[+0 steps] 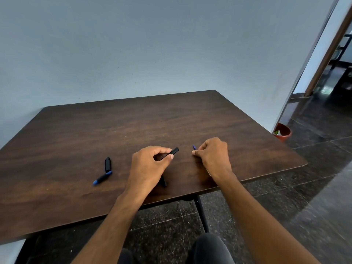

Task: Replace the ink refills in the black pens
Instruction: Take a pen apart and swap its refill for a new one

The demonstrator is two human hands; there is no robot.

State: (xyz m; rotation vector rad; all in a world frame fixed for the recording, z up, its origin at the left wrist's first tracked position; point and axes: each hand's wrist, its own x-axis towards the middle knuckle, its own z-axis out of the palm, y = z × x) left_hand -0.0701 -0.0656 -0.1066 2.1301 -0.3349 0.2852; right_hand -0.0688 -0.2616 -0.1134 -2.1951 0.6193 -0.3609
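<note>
Left hand is gripping a black pen barrel, fingers curled round it, open end sticking out toward the right hand, which is pinching a thin blue-tipped refill just apart from the barrel. Further left on the brown table, a black cap is lying touching a black-and-blue pen piece, and another black piece is showing partly hidden under the left wrist.
</note>
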